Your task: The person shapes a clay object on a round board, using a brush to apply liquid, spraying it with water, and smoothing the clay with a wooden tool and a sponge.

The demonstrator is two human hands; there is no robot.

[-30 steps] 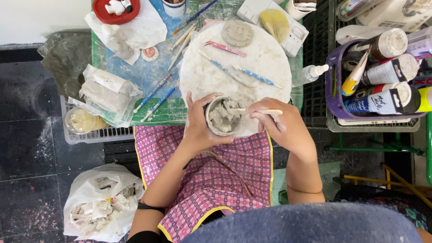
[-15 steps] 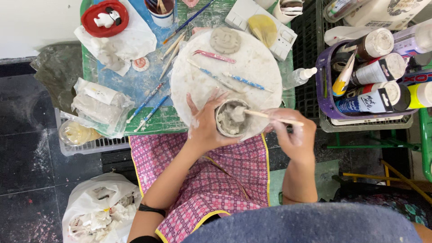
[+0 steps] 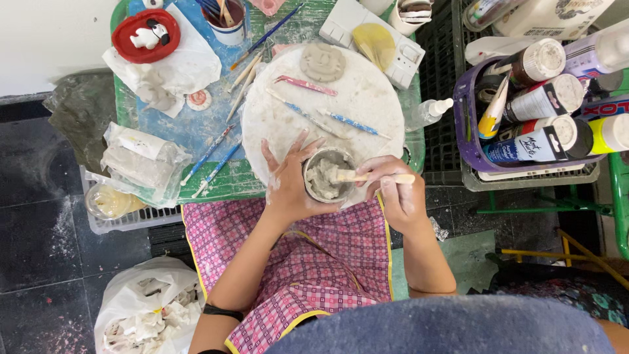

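Left hand (image 3: 288,187) grips the small grey clay cup (image 3: 327,174); right hand (image 3: 393,193) pinches a wooden stick (image 3: 373,177), smoothing its rough, unfinished inside.

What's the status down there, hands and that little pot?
Left hand cups clay pot. Right hand holds wooden stick, tip inside pot. Modelling tools lie beyond on round board, not obstructing.

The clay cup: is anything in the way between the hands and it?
Nothing visible is. The left hand already wraps the clay cup from its side, and the right hand holds a wooden stick whose tip reaches into the grey clay inside. The modelling tools lie further up the round board, apart from the cup.
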